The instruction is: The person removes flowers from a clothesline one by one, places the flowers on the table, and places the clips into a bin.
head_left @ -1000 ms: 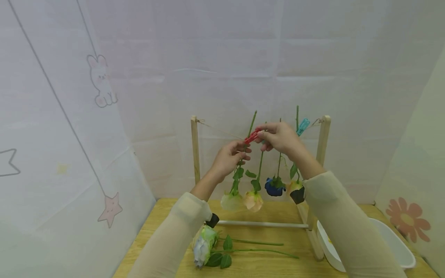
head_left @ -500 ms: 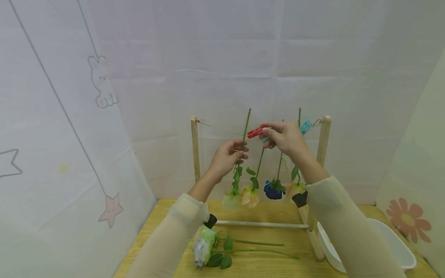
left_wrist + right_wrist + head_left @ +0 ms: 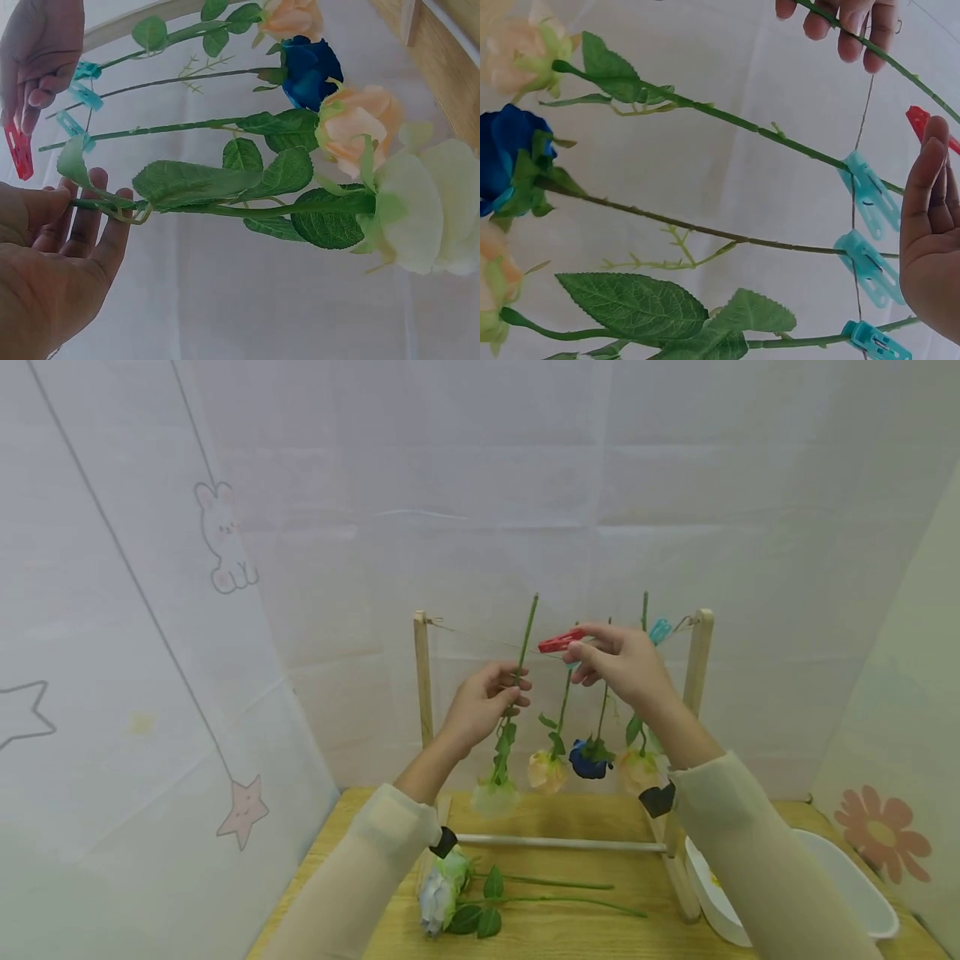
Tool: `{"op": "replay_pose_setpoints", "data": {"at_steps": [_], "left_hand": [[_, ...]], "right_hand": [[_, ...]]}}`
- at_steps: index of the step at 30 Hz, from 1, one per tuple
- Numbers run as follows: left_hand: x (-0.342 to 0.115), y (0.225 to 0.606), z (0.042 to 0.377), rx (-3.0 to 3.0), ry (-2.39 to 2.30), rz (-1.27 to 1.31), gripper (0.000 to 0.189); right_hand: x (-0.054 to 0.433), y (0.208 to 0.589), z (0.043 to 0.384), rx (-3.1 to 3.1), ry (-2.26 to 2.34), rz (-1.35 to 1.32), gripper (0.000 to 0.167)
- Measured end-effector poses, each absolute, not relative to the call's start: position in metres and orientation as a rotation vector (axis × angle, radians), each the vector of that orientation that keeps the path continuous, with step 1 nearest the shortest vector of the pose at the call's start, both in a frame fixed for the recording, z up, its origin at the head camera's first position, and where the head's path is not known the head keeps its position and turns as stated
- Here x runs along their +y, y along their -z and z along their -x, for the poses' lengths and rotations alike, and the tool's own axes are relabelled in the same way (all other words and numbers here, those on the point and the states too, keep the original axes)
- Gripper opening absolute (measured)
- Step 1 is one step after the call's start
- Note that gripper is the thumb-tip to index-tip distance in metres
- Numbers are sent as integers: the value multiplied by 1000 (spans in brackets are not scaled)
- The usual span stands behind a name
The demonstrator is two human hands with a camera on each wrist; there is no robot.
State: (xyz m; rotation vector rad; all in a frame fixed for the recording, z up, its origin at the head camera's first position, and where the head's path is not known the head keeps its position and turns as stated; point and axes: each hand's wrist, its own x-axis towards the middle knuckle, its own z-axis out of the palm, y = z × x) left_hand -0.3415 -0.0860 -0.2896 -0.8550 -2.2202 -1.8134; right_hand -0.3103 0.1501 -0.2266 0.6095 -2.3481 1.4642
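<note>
My left hand (image 3: 478,703) pinches the green stem of a white rose (image 3: 431,206) between thumb and fingers. The rose hangs head down in front of the string (image 3: 865,116). My right hand (image 3: 630,667) holds a red clothespin (image 3: 561,641) by one end; its tip points left, apart from the stem. To the right, a peach rose (image 3: 548,772), a blue rose (image 3: 590,759) and a second peach rose (image 3: 639,772) hang upside down. Teal clothespins (image 3: 871,196) fix their stems to the string.
A wooden frame (image 3: 423,685) carries the string, with a pale rod (image 3: 558,842) low across it. Cut-stem roses (image 3: 438,897) lie on the wooden table (image 3: 585,935) at front left. A white basin (image 3: 847,885) stands at the right, partly behind the right sleeve.
The red clothespin has come away from the white rose's stem and moved right with my right hand. My left hand has shifted slightly left and down with the rose.
</note>
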Motion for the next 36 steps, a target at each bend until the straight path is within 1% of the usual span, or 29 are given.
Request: {"op": "replay_pose_setpoints", "data": {"at_steps": [5, 14, 23, 29, 36], "left_hand": [[-92, 291, 336, -2209, 1739, 878, 32], [-96, 292, 319, -2222, 1451, 935, 29], [-99, 300, 307, -2239, 1193, 992, 29], [-104, 302, 297, -2257, 1126, 1003, 32], [-106, 309, 292, -2234, 975, 1033, 29]], "right_hand": [[157, 235, 304, -2328, -1453, -687, 49], [166, 246, 297, -2267, -1528, -761, 49], [176, 259, 288, -2254, -1522, -807, 45], [187, 270, 285, -2239, -1532, -840, 42], [203, 283, 279, -2228, -1561, -823, 44]]}}
